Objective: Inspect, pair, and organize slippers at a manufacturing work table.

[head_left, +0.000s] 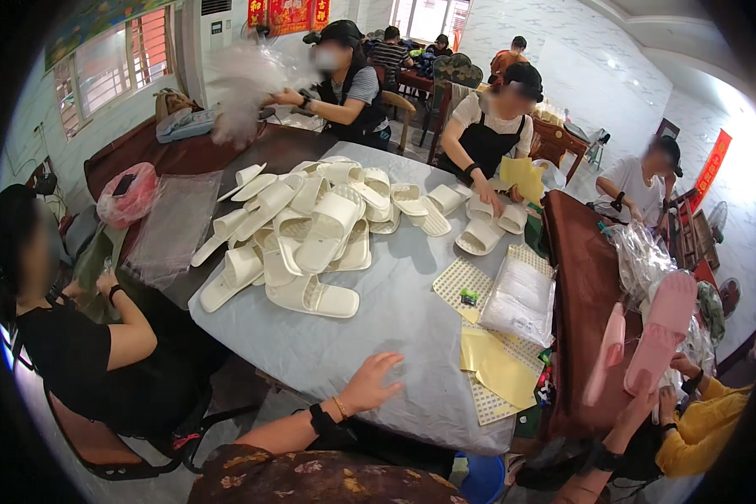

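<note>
My left hand [373, 385] is open over the near edge of the grey-covered table [395, 332], its fingers stretched out and nothing in them. Out to the right, my right hand [638, 406] grips a pink slipper [665, 323] by its heel end, toe upward. A second pink slipper [604, 357] stands on edge just left of it; whether my hand holds that one too I cannot tell. Left of the table's middle lies a heap of cream slippers [332, 227], well beyond my left hand. Sticker sheets [455, 284] lie between my two hands.
A clear plastic-wrapped pack [519, 296] lies on the sheets. Beside them is a brown-covered table [575, 252] with clear bags [647, 260]. Co-workers sit around; one handles cream slippers [481, 235] across the table. A blue bucket [484, 479] stands below the near edge.
</note>
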The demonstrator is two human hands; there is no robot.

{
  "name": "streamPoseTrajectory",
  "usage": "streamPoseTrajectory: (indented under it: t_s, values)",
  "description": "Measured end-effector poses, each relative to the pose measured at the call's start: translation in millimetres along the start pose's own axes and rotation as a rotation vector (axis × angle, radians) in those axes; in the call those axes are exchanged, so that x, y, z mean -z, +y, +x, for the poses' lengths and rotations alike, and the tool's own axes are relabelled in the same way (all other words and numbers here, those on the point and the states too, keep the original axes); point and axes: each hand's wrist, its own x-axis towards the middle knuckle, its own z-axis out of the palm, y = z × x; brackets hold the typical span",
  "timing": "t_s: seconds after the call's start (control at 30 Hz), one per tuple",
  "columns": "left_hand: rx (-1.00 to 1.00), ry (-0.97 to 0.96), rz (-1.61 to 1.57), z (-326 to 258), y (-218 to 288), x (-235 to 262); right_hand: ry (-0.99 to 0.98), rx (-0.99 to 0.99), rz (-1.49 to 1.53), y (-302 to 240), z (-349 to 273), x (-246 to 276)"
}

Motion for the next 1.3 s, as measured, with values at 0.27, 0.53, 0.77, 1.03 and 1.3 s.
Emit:
streamPoseTrajectory:
  t_s: [0.27, 0.53, 0.77, 1.03, 1.3]
  values:
    - [-0.078, -0.104, -0.197, 7, 43, -3, -0.192, -0.260, 0.168, -82, -114, -132]
    - [0.368, 0.049, -1.127, -4, 9, -4, -0.800, -0.551, 0.242, -61, -191, -198]
    - [0.269, 0.238, -0.507, 8, -8, 19, -0.740, -0.724, 0.345, -38, -220, -208]
    - [0.005, 0.215, 0.481, 45, -23, 38, -0.739, -0.634, 0.315, -34, -215, -204]
    - [0.556, -0.156, -0.652, 20, -16, -16, -0.905, -1.026, 0.499, -19, -245, -245]
